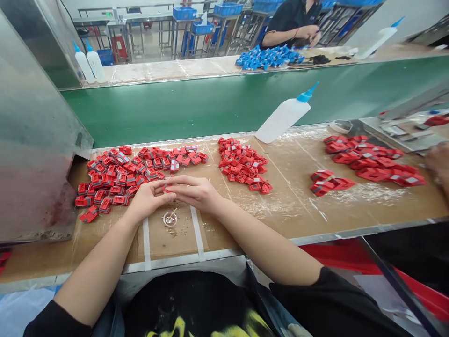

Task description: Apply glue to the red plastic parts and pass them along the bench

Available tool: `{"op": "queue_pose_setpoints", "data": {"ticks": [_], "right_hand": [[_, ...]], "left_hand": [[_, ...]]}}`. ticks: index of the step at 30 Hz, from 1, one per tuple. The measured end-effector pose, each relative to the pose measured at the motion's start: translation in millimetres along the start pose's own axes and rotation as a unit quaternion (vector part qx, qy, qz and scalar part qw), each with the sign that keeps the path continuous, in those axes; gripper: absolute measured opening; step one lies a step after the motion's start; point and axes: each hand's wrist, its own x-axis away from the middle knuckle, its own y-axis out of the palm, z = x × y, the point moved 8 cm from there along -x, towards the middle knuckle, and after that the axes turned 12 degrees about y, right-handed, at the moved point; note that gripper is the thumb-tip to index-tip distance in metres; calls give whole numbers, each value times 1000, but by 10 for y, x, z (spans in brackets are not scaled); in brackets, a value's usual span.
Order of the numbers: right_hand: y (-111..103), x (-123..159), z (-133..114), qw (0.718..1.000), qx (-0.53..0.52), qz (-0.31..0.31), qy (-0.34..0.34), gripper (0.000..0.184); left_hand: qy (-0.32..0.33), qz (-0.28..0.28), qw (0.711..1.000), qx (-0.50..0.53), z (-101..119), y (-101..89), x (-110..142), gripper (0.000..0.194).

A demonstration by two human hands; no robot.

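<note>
Left hand [149, 196] and right hand [194, 192] together above the desk [287, 206], fingertips closed on a small red plastic part [165, 188], which sits between the two hands. Small glass dish [170, 218] with thin stick [172, 213] just below the hands. Heap of red parts [115, 175] touching left hand's side; second heap [242, 164] beyond right hand, near it.

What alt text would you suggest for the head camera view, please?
A person's left hand and right hand hold a small red part above a clear dish, amid piles of red parts on a cardboard-covered bench.
</note>
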Motion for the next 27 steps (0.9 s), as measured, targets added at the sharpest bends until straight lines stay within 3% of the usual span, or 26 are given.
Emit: {"op": "queue_pose_setpoints", "data": {"ticks": [2,6,11,14,16,19,21,23,24,27], "right_hand": [[37,-24,-9,999,-15,-35,7,51],[143,-113,2,990,-67,-114,59,98],[135,-180,-30,984,-119,-121,50,81],[104,-192,-77,989,-73,-128,15,70],[68,-206,-127,993,2,-114,-4,52],[-73,-146,-254,992,109,-62,-12,34],[-237,53,-326,985,172,-26,7,38],[-453,426,-296,967,247,-4,66,50],[-581,672,-230,952,285,-1,112,52],[-1071,1506,87,891,360,7,275,47]], "left_hand": [[6,9,1000,-4,24,-5,-13,56],[48,31,996,-67,137,27,-33,50],[88,47,986,-131,242,113,-5,36],[122,74,977,-156,327,112,21,33],[144,82,971,-171,395,112,41,33],[136,2,973,-188,466,198,59,42],[138,-74,960,-232,558,245,75,54],[171,-98,918,-343,713,205,61,59],[193,-94,883,-418,793,173,36,57],[236,-102,742,-619,864,175,-94,44]]}}
